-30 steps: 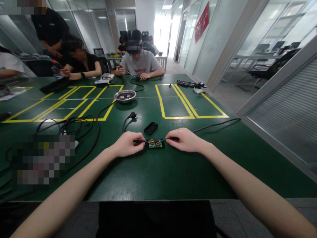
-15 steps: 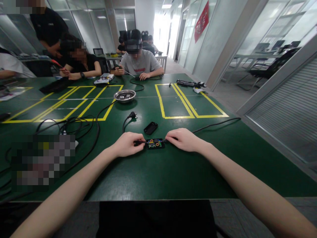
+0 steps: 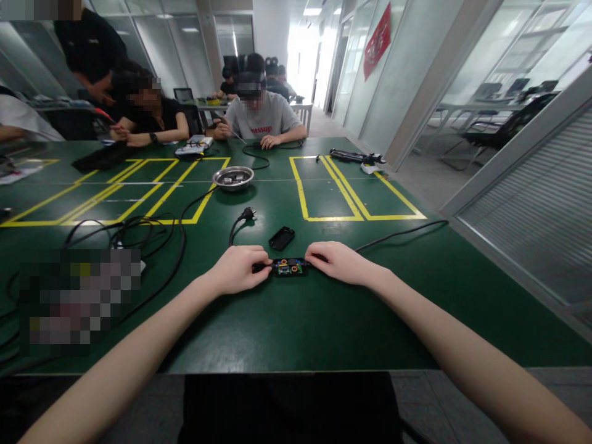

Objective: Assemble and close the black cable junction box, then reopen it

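The left hand has its grip closed on a black cord at the left end of a small open case; the right hand pinches a second cord at the opposite end, its fingertips right at the case. That cord leads from behind the right hand across the counter toward the right edge. The case lies flat on the counter between the two hands, and a circuit board with two copper-coloured rings sits inside it. Just beyond the case is a black cover, hollow side up. A plug lies to the left of the cover, its lead curving down behind the left hand. Farther off stands a metal bowl with small metal parts in it. Across the counter, a person in a grey shirt holds a thin tool.
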Action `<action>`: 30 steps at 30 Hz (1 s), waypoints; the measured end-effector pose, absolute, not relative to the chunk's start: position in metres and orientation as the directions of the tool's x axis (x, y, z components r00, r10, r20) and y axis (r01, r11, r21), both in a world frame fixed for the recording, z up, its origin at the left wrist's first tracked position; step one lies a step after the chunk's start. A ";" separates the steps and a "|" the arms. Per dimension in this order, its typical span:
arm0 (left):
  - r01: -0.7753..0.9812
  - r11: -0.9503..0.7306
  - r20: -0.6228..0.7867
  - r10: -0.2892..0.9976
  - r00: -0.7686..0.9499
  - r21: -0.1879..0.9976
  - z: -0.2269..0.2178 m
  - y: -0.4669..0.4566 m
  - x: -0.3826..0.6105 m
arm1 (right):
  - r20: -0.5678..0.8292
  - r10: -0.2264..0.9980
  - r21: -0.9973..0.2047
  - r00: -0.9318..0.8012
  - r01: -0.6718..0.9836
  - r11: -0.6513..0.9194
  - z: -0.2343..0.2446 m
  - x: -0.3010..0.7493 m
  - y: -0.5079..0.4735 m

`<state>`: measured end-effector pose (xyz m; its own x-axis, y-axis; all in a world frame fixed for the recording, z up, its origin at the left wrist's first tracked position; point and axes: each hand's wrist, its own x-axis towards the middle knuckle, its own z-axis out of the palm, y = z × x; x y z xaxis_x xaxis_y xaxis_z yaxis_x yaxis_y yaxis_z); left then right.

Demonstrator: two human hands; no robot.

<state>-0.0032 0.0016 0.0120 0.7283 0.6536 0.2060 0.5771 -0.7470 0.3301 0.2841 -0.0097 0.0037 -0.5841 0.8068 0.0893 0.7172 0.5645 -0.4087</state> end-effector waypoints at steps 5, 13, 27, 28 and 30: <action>0.586 -0.756 0.217 0.649 0.730 0.290 0.015 0.002 -0.002 | 0.058 0.780 -0.369 -0.623 0.713 0.596 0.007 0.285 -0.008; 0.568 -0.758 0.211 0.642 0.737 0.321 0.013 0.002 -0.004 | 0.071 0.793 -0.236 -0.605 0.763 0.602 0.009 0.276 -0.015; 0.643 -0.673 0.324 0.739 0.590 0.365 -0.014 0.017 0.011 | 0.290 0.803 -0.376 -0.520 0.710 0.596 -0.020 0.282 0.004; 0.619 -0.687 0.329 0.726 0.604 0.381 -0.015 0.016 0.011 | 0.271 0.799 -0.393 -0.537 0.696 0.601 -0.022 0.282 0.004; 0.567 -0.699 0.350 0.712 0.609 0.436 -0.016 0.014 0.012 | 0.269 0.785 -0.442 -0.557 0.653 0.615 -0.023 0.282 0.005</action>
<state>0.0116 0.0140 -0.0158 0.6085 0.7123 0.3499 0.5670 -0.6987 0.4363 0.2816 0.0053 -0.0226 -0.5574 0.7854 0.2693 0.6531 0.6150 -0.4419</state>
